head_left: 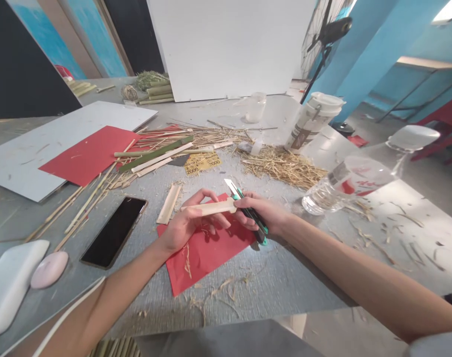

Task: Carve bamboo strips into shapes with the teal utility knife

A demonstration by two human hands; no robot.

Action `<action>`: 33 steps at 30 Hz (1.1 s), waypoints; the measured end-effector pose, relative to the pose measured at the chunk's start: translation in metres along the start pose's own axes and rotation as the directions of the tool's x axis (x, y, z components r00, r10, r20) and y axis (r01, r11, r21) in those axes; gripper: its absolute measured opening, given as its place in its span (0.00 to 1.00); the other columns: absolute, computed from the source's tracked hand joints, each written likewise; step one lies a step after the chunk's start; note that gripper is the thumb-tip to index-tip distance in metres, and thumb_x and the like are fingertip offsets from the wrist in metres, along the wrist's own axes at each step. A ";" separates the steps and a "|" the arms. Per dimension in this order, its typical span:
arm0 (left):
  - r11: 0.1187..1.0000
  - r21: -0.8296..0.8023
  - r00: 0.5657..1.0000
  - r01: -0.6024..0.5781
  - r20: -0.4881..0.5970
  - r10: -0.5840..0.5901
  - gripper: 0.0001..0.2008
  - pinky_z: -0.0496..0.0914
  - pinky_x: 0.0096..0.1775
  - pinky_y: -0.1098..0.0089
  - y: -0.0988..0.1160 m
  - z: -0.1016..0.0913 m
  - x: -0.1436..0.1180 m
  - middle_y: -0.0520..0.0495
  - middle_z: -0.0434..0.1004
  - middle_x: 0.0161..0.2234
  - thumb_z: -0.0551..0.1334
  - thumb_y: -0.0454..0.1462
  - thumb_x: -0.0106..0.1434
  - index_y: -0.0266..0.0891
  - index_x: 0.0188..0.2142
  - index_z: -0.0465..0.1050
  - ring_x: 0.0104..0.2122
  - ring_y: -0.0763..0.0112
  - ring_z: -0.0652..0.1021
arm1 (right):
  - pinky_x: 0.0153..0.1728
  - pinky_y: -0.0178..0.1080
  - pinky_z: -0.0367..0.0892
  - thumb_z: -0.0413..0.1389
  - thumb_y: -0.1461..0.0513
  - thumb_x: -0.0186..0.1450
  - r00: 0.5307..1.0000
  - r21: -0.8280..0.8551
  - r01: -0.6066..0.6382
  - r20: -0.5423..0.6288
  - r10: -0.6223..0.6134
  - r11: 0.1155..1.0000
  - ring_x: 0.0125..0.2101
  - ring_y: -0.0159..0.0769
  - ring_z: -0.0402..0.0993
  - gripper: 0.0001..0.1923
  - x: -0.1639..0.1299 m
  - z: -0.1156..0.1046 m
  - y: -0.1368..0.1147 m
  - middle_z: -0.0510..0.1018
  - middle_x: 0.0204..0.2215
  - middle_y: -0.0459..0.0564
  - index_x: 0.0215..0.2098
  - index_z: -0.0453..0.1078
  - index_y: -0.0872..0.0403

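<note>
where shavings litter the grey table — left hand grips a bamboo strip, right hand a knife.

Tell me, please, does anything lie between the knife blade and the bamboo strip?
Nothing visible does: the knife in the right hand meets the end of the bamboo strip held by the left hand.

Left hand around a bamboo strip, right hand gripping a utility knife against it
</note>
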State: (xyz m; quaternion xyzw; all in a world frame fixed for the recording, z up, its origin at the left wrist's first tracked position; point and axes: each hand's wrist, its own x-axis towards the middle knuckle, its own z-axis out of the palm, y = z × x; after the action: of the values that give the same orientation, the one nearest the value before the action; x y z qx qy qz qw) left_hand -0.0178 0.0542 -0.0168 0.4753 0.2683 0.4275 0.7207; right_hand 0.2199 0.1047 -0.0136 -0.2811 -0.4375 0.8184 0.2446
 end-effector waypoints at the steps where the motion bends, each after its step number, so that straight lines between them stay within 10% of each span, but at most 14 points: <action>1: 1.000 -0.005 1.000 -0.015 -0.007 0.015 0.14 0.75 0.34 0.69 -0.001 0.000 0.000 0.40 0.89 0.38 0.62 0.46 0.67 0.44 0.48 0.68 0.33 0.63 0.85 | 0.12 0.26 0.56 0.65 0.57 0.66 1.000 0.001 0.008 -0.004 -0.008 1.000 0.13 0.23 0.57 0.12 0.000 0.000 0.001 0.73 0.17 0.42 0.30 0.73 0.54; 17: 0.975 0.200 0.961 -0.097 -0.235 0.144 0.13 0.75 0.31 0.73 -0.008 0.005 0.000 0.44 0.89 0.35 0.71 0.41 0.69 0.39 0.50 0.79 0.32 0.68 0.86 | 0.14 0.27 0.59 0.69 0.59 0.63 1.000 -0.080 0.031 0.006 -0.030 0.996 0.14 0.23 0.62 0.13 -0.003 0.001 0.004 0.74 0.19 0.41 0.29 0.70 0.53; 33: 0.946 0.291 0.945 -0.142 -0.244 0.217 0.11 0.75 0.31 0.70 -0.008 0.011 0.000 0.48 0.85 0.31 0.71 0.42 0.68 0.41 0.46 0.78 0.31 0.68 0.84 | 0.17 0.28 0.59 0.71 0.58 0.62 0.996 -0.055 0.043 -0.074 -0.047 0.998 0.17 0.24 0.59 0.13 -0.006 0.009 0.006 0.71 0.19 0.39 0.34 0.70 0.52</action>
State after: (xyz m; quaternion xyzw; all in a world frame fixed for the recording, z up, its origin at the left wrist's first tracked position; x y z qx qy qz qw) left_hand -0.0066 0.0475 -0.0200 0.5281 0.3757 0.5128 0.5630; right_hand 0.2175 0.0928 -0.0133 -0.3084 -0.4559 0.7894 0.2719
